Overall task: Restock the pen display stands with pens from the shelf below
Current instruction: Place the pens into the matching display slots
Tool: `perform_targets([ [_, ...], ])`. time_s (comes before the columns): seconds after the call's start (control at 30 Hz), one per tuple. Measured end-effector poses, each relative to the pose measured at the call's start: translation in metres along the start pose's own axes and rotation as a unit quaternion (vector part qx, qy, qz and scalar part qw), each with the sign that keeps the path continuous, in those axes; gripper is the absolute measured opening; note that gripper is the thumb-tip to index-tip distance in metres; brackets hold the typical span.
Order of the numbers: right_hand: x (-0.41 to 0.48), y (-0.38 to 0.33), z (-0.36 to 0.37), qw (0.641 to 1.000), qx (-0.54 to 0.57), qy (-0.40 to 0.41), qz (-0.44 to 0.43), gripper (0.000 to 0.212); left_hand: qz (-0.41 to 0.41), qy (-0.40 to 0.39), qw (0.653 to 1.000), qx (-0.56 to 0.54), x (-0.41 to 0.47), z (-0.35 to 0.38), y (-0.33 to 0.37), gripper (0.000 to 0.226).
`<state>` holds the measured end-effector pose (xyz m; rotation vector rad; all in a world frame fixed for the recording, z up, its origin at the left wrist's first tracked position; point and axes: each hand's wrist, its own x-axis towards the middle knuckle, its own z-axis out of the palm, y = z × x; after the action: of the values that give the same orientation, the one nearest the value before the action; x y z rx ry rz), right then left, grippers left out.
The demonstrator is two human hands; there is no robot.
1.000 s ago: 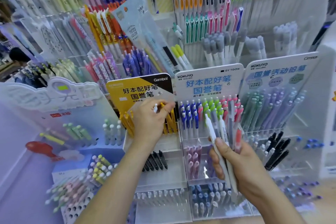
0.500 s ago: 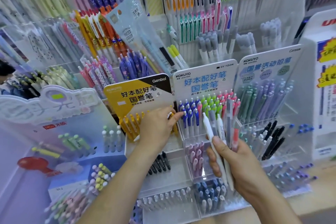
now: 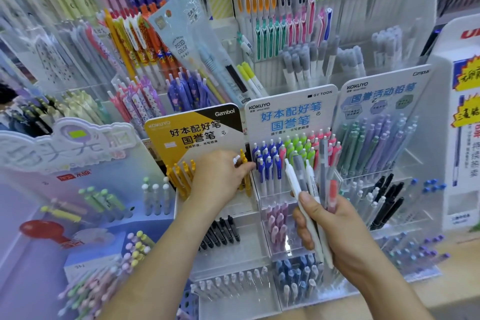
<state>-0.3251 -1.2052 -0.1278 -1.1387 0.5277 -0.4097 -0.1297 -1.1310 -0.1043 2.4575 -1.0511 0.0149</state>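
Note:
My left hand reaches into the top tier of the yellow Gambol display stand and pinches a yellow pen with a white tip among the standing yellow pens. My right hand grips a bundle of pens, white, grey and one red-tipped, fanned upward in front of the white Kokuyo stand. That stand holds blue, green and pink pens in its top tier.
A third Kokuyo stand with pastel pencils and black pens stands to the right. A purple stand sits at the left. Tall acrylic racks of pens fill the back. Lower tiers hold black pens and pink pens.
My left hand has moved right and lower along the yellow pen row, toward the stand's right edge. The right hand holds the bundle in nearly the same place.

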Motion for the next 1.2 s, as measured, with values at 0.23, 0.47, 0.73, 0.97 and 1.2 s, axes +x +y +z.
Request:
perform_targets([
  [0.23,0.004,0.003,0.006,0.999,0.039,-0.019,0.021,0.029,0.009,0.034,0.999,0.007,-0.003,0.007,-0.003,0.042],
  [0.47,0.008,0.011,0.015,0.991,0.111,-0.037,0.06,0.025,-0.018,0.027,0.999,-0.043,-0.003,0.009,-0.007,0.039],
  [0.73,0.008,0.015,0.02,0.982,0.16,-0.063,0.074,0.024,-0.017,0.022,0.979,-0.2,-0.024,-0.021,-0.001,0.028],
  [0.97,0.007,0.016,0.032,0.984,0.116,-0.113,0.07,0.027,-0.066,-0.165,0.842,-0.509,-0.059,-0.045,0.018,0.015],
  [1.2,-0.001,0.032,0.033,0.995,-0.051,-0.068,0.044,0.035,-0.046,-0.061,0.873,-0.482,-0.075,-0.057,-0.016,0.008],
])
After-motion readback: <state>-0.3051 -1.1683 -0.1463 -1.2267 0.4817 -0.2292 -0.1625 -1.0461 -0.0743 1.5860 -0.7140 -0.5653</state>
